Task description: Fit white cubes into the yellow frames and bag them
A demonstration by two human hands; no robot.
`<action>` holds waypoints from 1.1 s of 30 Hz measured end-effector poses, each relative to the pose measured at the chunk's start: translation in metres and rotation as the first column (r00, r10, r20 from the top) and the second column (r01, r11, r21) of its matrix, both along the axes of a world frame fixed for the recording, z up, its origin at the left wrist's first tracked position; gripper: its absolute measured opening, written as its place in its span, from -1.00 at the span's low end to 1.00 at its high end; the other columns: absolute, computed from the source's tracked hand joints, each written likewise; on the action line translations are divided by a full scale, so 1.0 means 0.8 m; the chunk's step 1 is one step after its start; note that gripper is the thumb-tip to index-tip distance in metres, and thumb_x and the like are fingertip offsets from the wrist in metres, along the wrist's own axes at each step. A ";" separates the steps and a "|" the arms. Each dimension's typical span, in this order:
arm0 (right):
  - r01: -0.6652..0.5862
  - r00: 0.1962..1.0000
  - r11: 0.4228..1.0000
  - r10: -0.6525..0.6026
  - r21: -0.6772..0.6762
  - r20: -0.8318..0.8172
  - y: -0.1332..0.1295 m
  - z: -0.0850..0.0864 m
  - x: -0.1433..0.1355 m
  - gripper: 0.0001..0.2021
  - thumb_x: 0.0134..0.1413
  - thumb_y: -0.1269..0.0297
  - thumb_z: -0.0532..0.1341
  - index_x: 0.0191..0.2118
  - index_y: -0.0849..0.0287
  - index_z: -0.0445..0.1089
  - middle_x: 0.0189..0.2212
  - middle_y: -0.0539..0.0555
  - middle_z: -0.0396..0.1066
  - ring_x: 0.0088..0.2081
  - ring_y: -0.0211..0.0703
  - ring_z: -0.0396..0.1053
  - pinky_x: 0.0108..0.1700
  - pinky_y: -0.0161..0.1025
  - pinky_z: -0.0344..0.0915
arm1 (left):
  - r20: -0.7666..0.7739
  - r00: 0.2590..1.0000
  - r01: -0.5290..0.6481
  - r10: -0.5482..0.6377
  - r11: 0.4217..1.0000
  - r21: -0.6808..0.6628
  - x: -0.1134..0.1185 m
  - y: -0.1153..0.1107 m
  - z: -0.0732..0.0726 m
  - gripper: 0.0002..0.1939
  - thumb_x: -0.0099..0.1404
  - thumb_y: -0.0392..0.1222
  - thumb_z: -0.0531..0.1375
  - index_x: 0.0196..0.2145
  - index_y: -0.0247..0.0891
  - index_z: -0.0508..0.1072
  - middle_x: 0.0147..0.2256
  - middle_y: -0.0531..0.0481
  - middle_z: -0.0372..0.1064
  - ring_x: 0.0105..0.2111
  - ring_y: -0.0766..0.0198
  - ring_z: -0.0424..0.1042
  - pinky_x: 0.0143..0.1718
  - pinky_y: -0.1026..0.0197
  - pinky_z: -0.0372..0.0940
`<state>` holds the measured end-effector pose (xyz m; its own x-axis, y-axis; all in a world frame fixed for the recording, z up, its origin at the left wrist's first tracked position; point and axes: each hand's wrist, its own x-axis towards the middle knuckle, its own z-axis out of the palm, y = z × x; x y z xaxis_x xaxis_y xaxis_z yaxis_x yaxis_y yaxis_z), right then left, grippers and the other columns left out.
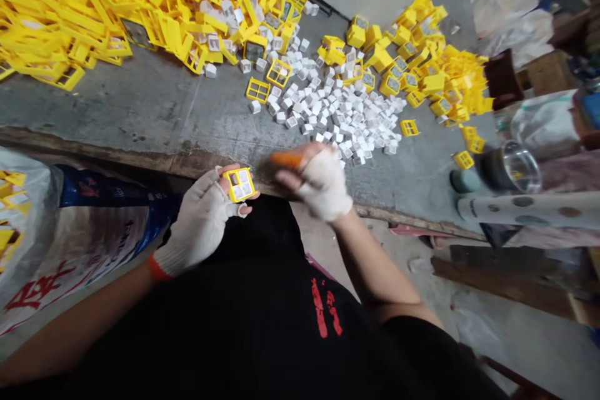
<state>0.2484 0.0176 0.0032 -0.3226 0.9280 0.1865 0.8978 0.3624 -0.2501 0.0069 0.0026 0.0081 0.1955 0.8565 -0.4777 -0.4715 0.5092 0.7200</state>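
Note:
My left hand [206,206], in a white fingerless glove, grips a small yellow four-window frame [254,186] at the table's front edge. White pieces fill most of its openings; the upper left one looks darker. Just to the right, my right hand [325,182], gloved the same way, is closed around an orange tool handle [287,159]. Motion blurs the tool, and its kind cannot be made out. Beyond both hands lies a spread of small white cubes [347,109], with a few empty yellow frames [258,90] beside it.
A large heap of yellow plastic parts [94,0] covers the back left of the grey table [154,100]. More yellow block-shaped pieces [422,62] are piled at right. A metal bowl [518,165] stands on the right. An open sack [94,225] with yellow pieces is at left.

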 end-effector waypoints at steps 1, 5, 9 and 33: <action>0.140 0.990 0.990 -0.140 0.002 0.031 0.020 0.003 0.010 -0.70 0.57 0.04 0.26 0.18 -0.03 0.65 0.07 0.18 0.69 0.13 0.22 0.45 0.17 0.19 0.23 | -0.005 1.000 0.003 -0.003 1.000 -0.012 -0.001 0.001 0.001 -0.43 0.08 0.13 0.67 -0.07 -0.19 0.68 -0.06 -0.08 0.63 -0.24 0.10 0.66 -0.38 0.19 0.52; 0.380 0.910 0.925 -0.374 0.001 0.179 0.092 0.006 0.026 -0.75 0.39 0.16 0.43 0.07 0.14 0.64 0.04 0.32 0.69 0.22 0.41 0.40 0.26 0.35 0.18 | -0.015 1.000 0.005 -0.005 1.000 -0.017 -0.003 0.004 0.004 -0.52 0.23 0.05 0.58 0.00 -0.19 0.61 -0.01 -0.10 0.59 -0.24 0.10 0.66 -0.38 0.18 0.50; 0.371 0.907 0.929 -0.363 0.002 0.213 0.102 0.001 0.016 -0.83 0.42 0.22 0.34 0.02 0.09 0.60 -0.04 0.25 0.70 0.17 0.36 0.43 0.25 0.33 0.22 | 0.023 0.999 0.028 -0.027 0.999 -0.044 -0.005 0.005 0.005 -0.64 0.38 0.00 0.47 0.01 -0.20 0.57 -0.04 -0.11 0.59 -0.26 0.12 0.63 -0.42 0.22 0.43; -0.599 0.796 0.777 0.605 0.193 0.031 0.035 0.048 -0.039 -0.71 0.63 0.17 0.17 0.13 0.00 0.66 0.28 0.12 0.64 0.18 0.01 0.48 0.13 0.04 0.29 | 0.360 0.808 0.534 -0.466 0.837 -0.116 -0.045 0.043 -0.009 -0.63 0.29 0.06 0.57 -0.16 -0.26 0.66 -0.31 -0.11 0.68 -0.50 0.18 0.66 -0.65 0.39 0.36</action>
<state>0.2169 0.0459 0.0420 -0.7951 0.4942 0.3516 0.4741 0.8680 -0.1480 -0.0288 0.0372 0.0012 0.7338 0.4895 -0.4711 -0.2870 0.8518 0.4382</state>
